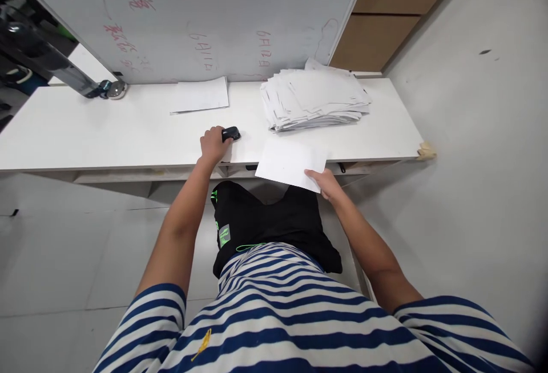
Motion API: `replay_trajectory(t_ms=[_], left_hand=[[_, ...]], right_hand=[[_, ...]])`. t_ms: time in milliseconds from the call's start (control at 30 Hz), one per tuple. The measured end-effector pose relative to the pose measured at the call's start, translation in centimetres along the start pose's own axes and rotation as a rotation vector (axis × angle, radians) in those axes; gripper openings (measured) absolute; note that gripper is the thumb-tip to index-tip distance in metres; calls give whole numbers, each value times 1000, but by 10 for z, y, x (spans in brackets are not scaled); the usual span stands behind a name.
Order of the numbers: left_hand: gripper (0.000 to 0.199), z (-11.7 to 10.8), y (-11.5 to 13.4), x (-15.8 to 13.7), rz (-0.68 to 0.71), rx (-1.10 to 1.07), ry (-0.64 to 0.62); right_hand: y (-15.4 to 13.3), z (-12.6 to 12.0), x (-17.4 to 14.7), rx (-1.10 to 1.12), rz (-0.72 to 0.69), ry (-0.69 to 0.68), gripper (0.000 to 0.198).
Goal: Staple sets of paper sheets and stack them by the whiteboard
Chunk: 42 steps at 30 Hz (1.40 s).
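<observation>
My left hand (214,146) is closed around a small black stapler (231,133) at the front part of the white desk (128,139). A white sheet of paper (289,162) is pinched at its near right corner by my right hand (324,182), thumb on top. The sheet overhangs the desk's front edge above my lap; whether it is one sheet or a few, I cannot tell. Just behind it lies a thick, uneven pile of papers (314,96). Beyond my left hand is a thin stack of paper (201,94).
A whiteboard (222,19) with red writing stands along the desk's back edge. At the far left, a dark upright device (55,56) leans by the desk. Brown panels (363,42) and a grey wall (479,133) border the right side. An open shelf (162,174) runs under the desktop.
</observation>
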<state>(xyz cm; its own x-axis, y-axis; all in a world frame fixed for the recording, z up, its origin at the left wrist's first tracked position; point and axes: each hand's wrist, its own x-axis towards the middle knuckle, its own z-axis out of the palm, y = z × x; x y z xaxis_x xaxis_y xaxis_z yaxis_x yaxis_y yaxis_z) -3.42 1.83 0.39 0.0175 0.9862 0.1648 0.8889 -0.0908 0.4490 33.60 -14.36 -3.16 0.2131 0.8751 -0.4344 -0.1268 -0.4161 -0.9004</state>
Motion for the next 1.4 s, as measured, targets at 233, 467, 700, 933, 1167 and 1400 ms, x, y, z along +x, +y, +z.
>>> replay_trajectory(t_ms=[233,467,700,933,1167,1400], left_hand=[[35,-6,7,-7,87,-107,-149],[38,-30,38,-22,52,21,-378],[37,-30,44,-26,69,37,-396],[47,-37,41,-23,120,-2,-489],[33,-48,54,-11,38,-207,-505],[43,-12,101,1,-17,-71,-328]], right_hand=[[-19,18,1,-63,-12,-97,35],[-29,31,0,-186,79,-142,32],[-31,32,1,-191,48,-176,34],[-30,35,7,-185,92,-231,39],[-25,36,6,-104,121,-264,31],[-36,36,-7,-101,141,-267,35]])
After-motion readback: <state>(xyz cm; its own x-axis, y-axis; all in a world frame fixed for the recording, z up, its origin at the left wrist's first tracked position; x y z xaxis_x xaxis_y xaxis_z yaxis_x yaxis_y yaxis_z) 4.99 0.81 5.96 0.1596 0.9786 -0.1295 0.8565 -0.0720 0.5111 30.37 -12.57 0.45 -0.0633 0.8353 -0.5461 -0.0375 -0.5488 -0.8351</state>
